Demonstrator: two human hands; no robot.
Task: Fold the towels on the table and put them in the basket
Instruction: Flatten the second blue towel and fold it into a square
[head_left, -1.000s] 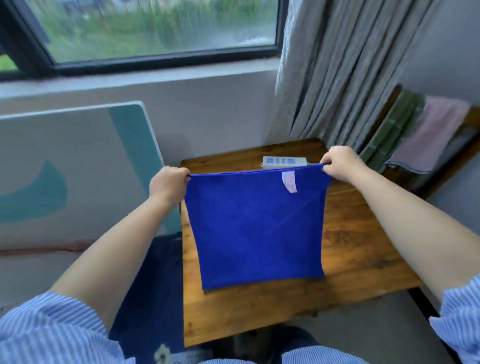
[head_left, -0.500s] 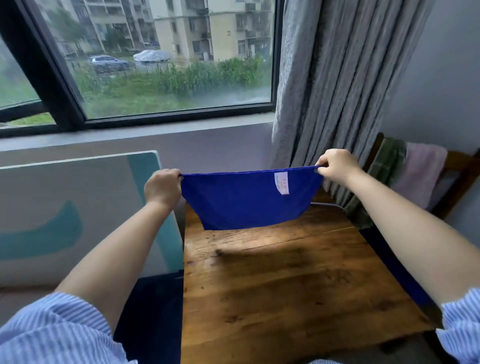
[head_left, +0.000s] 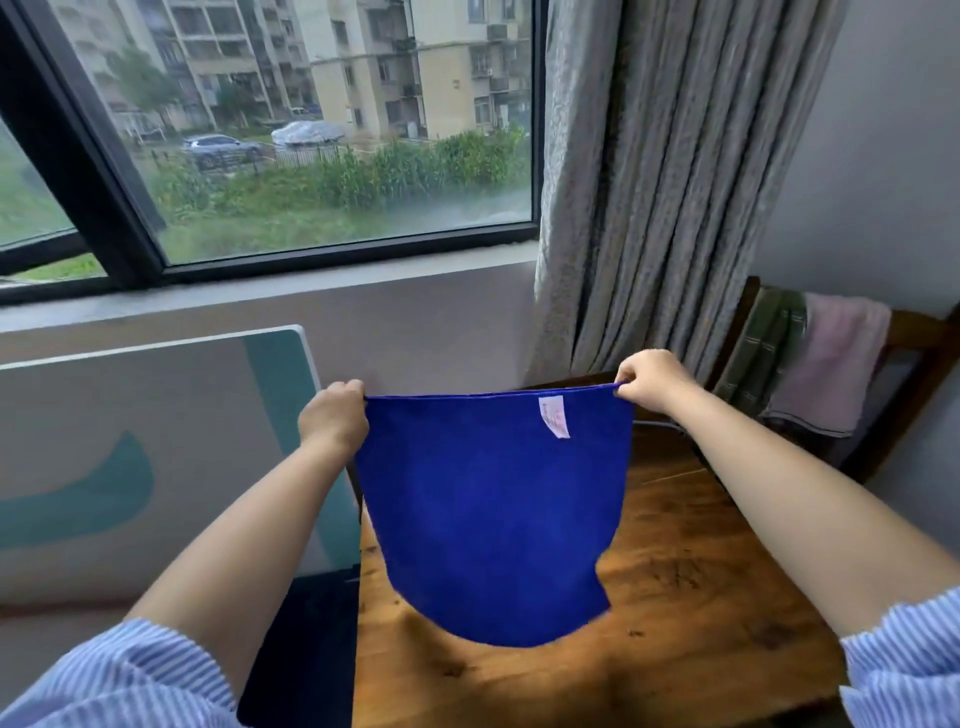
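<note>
The wooden table (head_left: 675, 597) fills the frame from about 5 to 6 o'clock, its top bare where it shows. Above it, near the centre, hangs the blue towel (head_left: 493, 519), stretched flat by its upper edge, its lower hem blurred and apparently swinging clear of the wood. A white care label (head_left: 554, 415) sits near the top edge toward 1 o'clock.

The left hand (head_left: 332, 421) pinches the upper corner at 9 o'clock of the towel; the right hand (head_left: 649, 384) pinches the corner at 3 o'clock, fingers curled tight on the hem. No basket is in view.

To fold cleanly, I judge it best to keep the top edge taut and level, let the hem settle, then lay the cloth flat on the table before bringing the corners together.
</note>
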